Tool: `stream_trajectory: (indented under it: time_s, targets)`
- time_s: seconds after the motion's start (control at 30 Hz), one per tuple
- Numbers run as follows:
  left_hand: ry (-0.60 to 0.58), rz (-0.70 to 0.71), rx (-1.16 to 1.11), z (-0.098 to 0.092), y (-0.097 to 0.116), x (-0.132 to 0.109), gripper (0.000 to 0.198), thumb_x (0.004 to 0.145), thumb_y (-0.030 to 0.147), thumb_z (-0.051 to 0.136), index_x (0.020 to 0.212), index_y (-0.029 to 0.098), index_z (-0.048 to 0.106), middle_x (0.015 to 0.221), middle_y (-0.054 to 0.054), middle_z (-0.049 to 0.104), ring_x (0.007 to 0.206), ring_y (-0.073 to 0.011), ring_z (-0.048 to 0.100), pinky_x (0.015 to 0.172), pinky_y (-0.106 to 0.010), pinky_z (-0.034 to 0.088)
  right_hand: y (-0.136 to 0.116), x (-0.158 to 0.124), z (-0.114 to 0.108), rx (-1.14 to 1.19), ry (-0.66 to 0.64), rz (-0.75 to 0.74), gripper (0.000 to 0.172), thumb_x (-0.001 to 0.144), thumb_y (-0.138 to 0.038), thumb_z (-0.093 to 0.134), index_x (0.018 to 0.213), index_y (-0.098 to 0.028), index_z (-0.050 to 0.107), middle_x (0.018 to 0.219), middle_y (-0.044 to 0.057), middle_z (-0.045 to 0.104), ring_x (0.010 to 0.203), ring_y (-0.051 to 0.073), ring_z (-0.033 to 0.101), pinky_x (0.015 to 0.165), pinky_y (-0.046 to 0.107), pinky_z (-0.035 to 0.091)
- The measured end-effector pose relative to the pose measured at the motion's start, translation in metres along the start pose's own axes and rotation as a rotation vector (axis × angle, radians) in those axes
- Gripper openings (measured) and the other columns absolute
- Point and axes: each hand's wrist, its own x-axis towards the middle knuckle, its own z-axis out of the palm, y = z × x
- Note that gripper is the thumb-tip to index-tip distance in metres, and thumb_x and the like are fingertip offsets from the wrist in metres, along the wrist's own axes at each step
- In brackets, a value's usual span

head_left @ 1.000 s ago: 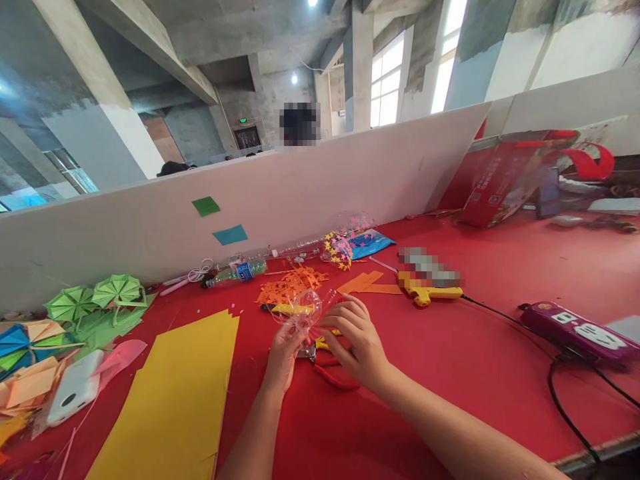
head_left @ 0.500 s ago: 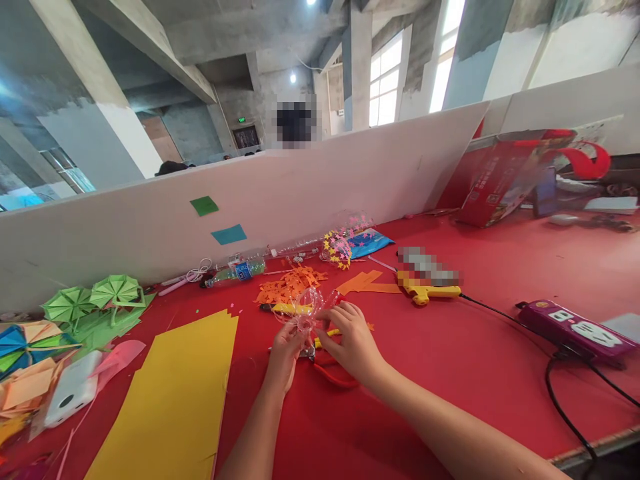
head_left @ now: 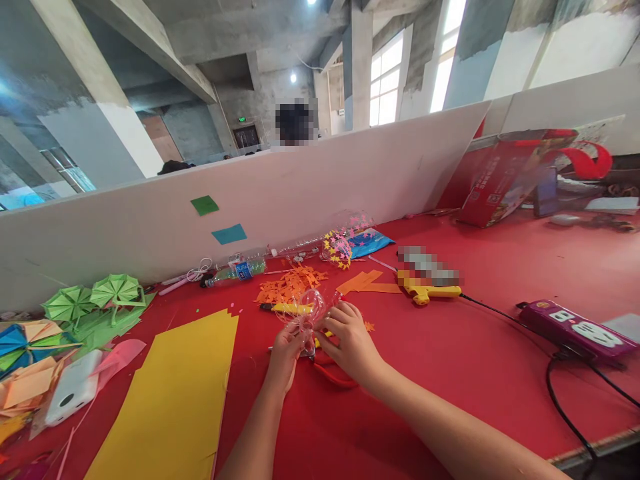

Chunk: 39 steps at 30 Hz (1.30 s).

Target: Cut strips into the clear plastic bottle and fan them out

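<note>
Both hands hold a clear plastic piece cut into curling strips point(head_left: 311, 308) just above the red table. My left hand point(head_left: 286, 350) pinches its lower left side. My right hand point(head_left: 350, 340) is closed on its right side, the thumb and fingers near the other hand. Under and beside the hands lie red-handled pliers or scissors point(head_left: 334, 377), partly hidden. A yellow cutter-like tool point(head_left: 290, 309) rests behind the strips. Farther back is a pile of orange paper stars point(head_left: 290, 283), with orange paper strips point(head_left: 370, 283) to its right.
Yellow paper sheets point(head_left: 175, 393) lie at left, near folded green paper point(head_left: 117, 290) and a white device point(head_left: 73, 393). A bottle point(head_left: 243, 269) lies by the partition point(head_left: 300, 193). At right are a yellow glue gun point(head_left: 430, 291), a purple power strip point(head_left: 575, 330) and a red bag point(head_left: 505, 177).
The clear strips have shifted and turned slightly between my fingers. My right hand has moved a little; the tabletop things lie as before.
</note>
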Motion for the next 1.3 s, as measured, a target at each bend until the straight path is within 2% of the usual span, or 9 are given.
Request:
stream_trajectory:
  time_s: [0.27,0.5,0.73,0.93,1.1,1.3]
  targets:
    - [0.004,0.01,-0.055,0.0,-0.001,0.0,0.041,0.061,0.03,0.082,0.097,0.016,0.07,0.076,-0.002,0.065,0.06,-0.007,0.054,0.059,-0.02,0.042,0.001,-0.002,0.005,-0.019,-0.049,-0.076,0.018,0.091,-0.017,0.055,0.078,-0.02,0.067,0.069,0.002,0.06,0.073,0.019,0.049,0.084,0.037,0.04]
    - [-0.004,0.004,-0.045,-0.001,-0.002,-0.001,0.044,0.06,0.032,0.082,0.1,0.017,0.069,0.08,-0.003,0.066,0.067,-0.0096,0.058,0.061,-0.02,0.043,0.001,-0.003,0.007,-0.022,-0.069,-0.088,0.019,0.089,-0.015,0.056,0.073,-0.02,0.065,0.066,0.002,0.059,0.072,0.019,0.047,0.083,0.037,0.04]
    - [-0.006,0.046,0.014,0.0,0.004,0.0,0.042,0.06,0.031,0.081,0.097,0.015,0.068,0.068,0.001,0.06,0.058,-0.0073,0.051,0.059,-0.02,0.041,0.001,0.0,0.001,0.0,0.035,-0.053,0.014,0.09,-0.021,0.056,0.08,-0.02,0.065,0.073,0.003,0.061,0.075,0.019,0.049,0.081,0.037,0.041]
    - [0.03,0.077,0.005,0.004,0.003,-0.001,0.05,0.057,0.034,0.083,0.1,0.019,0.063,0.084,0.0,0.065,0.059,-0.0065,0.052,0.059,-0.021,0.042,-0.002,0.001,-0.001,0.017,0.058,-0.061,0.01,0.09,-0.022,0.056,0.083,-0.021,0.064,0.076,0.003,0.062,0.076,0.019,0.051,0.081,0.037,0.042]
    - [0.031,0.064,0.027,0.0,0.002,0.002,0.05,0.056,0.035,0.084,0.099,0.019,0.064,0.086,-0.001,0.066,0.062,-0.0073,0.054,0.059,-0.019,0.042,-0.006,0.001,-0.004,0.044,0.063,-0.069,0.01,0.089,-0.023,0.056,0.082,-0.02,0.063,0.076,0.004,0.063,0.076,0.02,0.05,0.082,0.038,0.042]
    - [0.069,0.053,0.076,-0.004,0.003,0.003,0.049,0.058,0.034,0.083,0.102,0.019,0.067,0.093,-0.005,0.069,0.071,-0.0117,0.062,0.067,-0.023,0.047,-0.009,0.004,-0.017,0.082,0.167,-0.058,0.011,0.089,-0.023,0.053,0.096,-0.022,0.062,0.077,0.002,0.063,0.076,0.019,0.056,0.096,0.046,0.037]
